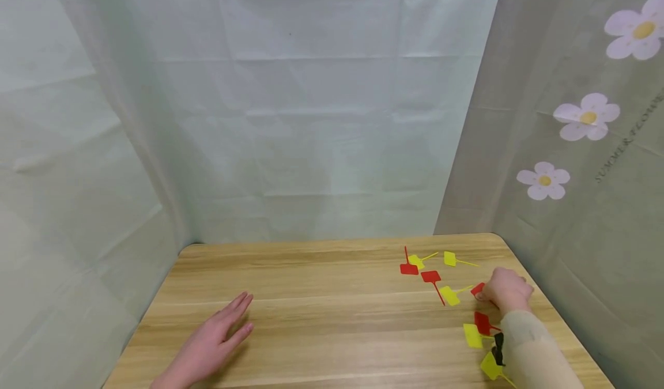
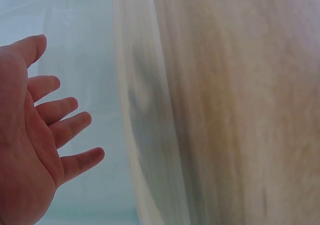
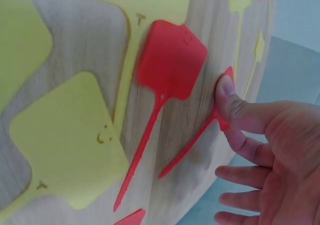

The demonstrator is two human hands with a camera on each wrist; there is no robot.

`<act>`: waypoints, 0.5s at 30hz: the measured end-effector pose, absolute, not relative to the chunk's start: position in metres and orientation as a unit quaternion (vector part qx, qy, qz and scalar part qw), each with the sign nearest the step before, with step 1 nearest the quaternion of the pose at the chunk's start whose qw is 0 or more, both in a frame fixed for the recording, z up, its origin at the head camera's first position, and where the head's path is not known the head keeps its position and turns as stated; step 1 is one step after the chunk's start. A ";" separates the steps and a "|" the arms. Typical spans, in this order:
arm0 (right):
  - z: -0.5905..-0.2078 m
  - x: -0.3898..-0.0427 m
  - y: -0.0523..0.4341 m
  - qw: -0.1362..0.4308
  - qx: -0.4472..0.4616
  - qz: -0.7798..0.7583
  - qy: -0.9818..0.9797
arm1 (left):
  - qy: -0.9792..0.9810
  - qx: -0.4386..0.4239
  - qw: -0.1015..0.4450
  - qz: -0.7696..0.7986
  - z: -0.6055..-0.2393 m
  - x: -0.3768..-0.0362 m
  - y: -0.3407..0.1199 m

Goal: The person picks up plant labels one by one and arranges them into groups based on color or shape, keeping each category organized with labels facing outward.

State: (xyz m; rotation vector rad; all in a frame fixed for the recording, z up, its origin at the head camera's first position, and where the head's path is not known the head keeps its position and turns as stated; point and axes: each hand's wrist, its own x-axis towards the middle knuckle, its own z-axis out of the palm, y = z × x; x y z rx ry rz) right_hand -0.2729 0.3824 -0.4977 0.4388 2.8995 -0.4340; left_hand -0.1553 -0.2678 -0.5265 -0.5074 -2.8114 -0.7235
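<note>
At the right side of the table, my right hand (image 1: pixel 507 290) pinches a red plastic tag (image 1: pixel 477 289) between thumb and forefinger. Its thin stem (image 3: pixel 187 155) points away from the fingers in the right wrist view, where the other fingers are spread. Close by lies another red tag (image 3: pixel 174 60) with a ridged stem, overlapping a yellow tag (image 3: pixel 145 0). A second yellow tag (image 3: pixel 67 140) bears a small printed smile. My left hand (image 1: pixel 210 340) hovers over the table's left part, fingers extended and palm bare in the left wrist view.
Farther back on the wooden table (image 1: pixel 311 308) are more tags: a red one (image 1: pixel 431 276), a yellow one (image 1: pixel 450 295), and another yellow one (image 1: pixel 449 258) near the back edge. Pale cloth (image 1: pixel 311 118) hangs behind the table and along both sides.
</note>
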 end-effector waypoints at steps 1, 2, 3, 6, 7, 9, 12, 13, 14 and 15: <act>-0.497 -0.272 0.383 0.085 0.149 -0.148 0.974 | -0.950 -0.170 0.095 -0.243 -0.526 -0.155 -0.268; -0.497 -0.271 0.383 0.081 0.151 -0.149 0.974 | -0.951 -0.169 0.094 -0.243 -0.527 -0.156 -0.269; -0.496 -0.269 0.383 0.077 0.152 -0.151 0.974 | -0.951 -0.169 0.092 -0.242 -0.527 -0.155 -0.270; -0.491 -0.263 0.384 0.069 0.147 -0.147 0.976 | -0.951 -0.170 0.091 -0.244 -0.527 -0.155 -0.272; -0.489 -0.261 0.384 0.068 0.143 -0.147 0.976 | -0.951 -0.169 0.092 -0.243 -0.527 -0.155 -0.272; -0.485 -0.256 0.385 0.068 0.133 -0.151 0.977 | -0.950 -0.170 0.093 -0.243 -0.527 -0.154 -0.273; -0.479 -0.252 0.389 0.080 0.118 -0.165 0.976 | -0.951 -0.170 0.093 -0.243 -0.528 -0.153 -0.275; -0.477 -0.251 0.390 0.090 0.115 -0.177 0.973 | -0.950 -0.171 0.094 -0.243 -0.528 -0.152 -0.275; -0.474 -0.251 0.393 0.099 0.109 -0.187 0.971 | -0.950 -0.172 0.095 -0.244 -0.528 -0.152 -0.276; -0.472 -0.252 0.395 0.108 0.101 -0.193 0.970 | -0.949 -0.173 0.098 -0.243 -0.528 -0.152 -0.276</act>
